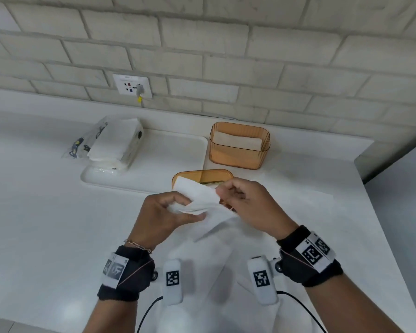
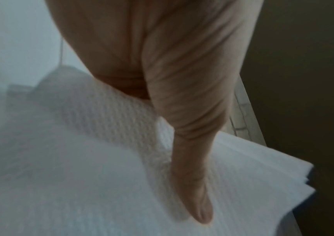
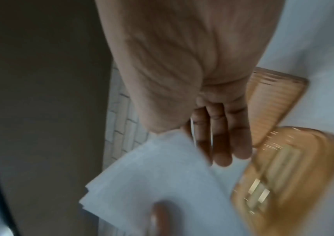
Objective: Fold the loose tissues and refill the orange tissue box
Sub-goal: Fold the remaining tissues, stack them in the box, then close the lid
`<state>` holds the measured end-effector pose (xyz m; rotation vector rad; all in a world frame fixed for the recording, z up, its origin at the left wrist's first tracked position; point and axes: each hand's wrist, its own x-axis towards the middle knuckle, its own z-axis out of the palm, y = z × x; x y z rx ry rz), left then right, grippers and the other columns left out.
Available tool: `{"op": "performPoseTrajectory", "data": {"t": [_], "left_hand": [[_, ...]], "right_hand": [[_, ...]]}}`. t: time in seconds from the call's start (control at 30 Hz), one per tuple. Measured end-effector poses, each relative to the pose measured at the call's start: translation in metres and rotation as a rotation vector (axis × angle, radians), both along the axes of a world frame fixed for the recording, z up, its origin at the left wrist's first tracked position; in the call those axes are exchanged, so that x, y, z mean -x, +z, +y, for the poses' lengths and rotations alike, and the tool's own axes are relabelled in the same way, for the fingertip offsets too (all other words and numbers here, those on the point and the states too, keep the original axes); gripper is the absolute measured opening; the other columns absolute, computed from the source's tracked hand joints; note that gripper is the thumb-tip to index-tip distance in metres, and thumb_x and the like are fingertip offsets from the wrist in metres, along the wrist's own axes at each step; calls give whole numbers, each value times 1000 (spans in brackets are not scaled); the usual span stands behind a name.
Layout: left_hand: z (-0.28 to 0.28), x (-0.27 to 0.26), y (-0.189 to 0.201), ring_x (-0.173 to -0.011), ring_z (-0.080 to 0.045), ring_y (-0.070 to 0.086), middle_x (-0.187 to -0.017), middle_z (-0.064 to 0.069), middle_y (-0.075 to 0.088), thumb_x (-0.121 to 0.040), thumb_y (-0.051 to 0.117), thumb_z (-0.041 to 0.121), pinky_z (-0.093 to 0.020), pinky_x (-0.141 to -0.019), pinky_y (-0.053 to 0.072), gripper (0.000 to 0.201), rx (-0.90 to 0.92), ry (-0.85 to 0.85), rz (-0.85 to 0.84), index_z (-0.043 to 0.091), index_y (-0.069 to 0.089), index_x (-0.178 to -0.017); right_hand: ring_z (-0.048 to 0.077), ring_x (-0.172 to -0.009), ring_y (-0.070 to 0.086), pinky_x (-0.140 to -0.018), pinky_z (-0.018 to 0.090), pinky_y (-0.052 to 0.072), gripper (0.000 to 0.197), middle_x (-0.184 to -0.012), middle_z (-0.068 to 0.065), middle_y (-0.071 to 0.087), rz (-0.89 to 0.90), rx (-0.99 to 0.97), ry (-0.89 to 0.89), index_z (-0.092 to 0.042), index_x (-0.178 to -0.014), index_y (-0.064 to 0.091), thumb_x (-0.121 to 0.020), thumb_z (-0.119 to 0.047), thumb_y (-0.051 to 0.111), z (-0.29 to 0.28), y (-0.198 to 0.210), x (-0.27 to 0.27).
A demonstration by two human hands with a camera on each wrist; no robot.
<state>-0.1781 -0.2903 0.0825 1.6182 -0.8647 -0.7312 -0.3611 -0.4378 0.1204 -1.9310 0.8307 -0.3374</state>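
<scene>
Task partly complete. The orange tissue box (image 1: pixel 240 145) stands open near the far edge of the desk (image 1: pixel 46 212), toward its right end, with a low layer of folded white tissues inside; by my judgement there is room for more. Its orange lid (image 1: pixel 202 177) lies off the box, flat on the desk just in front of it.

The tissue (image 1: pixel 197 199) in work is held above the desk's middle, between the two hands. The left hand (image 1: pixel 163 217) pinches its near-left end, thumb lying flat along the sheet in the left wrist view. The right hand (image 1: pixel 247 207) pinches its right edge; layered edges show in the wrist views, so a fold appears under way. It is not yet in the box.

Remaining: finish this fold, load it, process the supply. An opened pack of tissues (image 1: pixel 115 143) sits on a white tray (image 1: pixel 154 179) toward the far left.

Surface: white, smooth desk. Behind it, a pale brick-pattern wall with a wall socket (image 1: pixel 132 86).
</scene>
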Motion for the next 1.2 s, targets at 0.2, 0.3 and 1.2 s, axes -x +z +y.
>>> {"op": "performPoseTrajectory", "data": {"t": [0.2,0.3,1.2], "left_hand": [[40,-43,-2,-76,-15,63,-82,7,73,-71,93,6,-35,-74,52,25,29,158,85,18,73,-80],[58,-53,-2,-73,-20,58,-81,1,65,-53,98,39,-33,-69,47,51,78,194,228,12,66,-81],[-1,6,-15,-108,-16,73,-120,0,78,-74,94,41,-42,-96,58,41,-103,-179,274,8,84,-97]], "right_hand": [[18,-118,55,-100,35,49,72,-128,-3,59,589,210,194,-19,-135,57,-83,-66,76,23,-64,2],[27,-119,49,-103,38,47,95,-129,9,52,867,499,393,-8,-134,50,-71,-69,83,46,-71,-14],[13,-87,75,-78,37,60,9,-95,-5,81,210,-210,268,-24,-94,84,-94,-18,77,-6,-21,-7]]}}
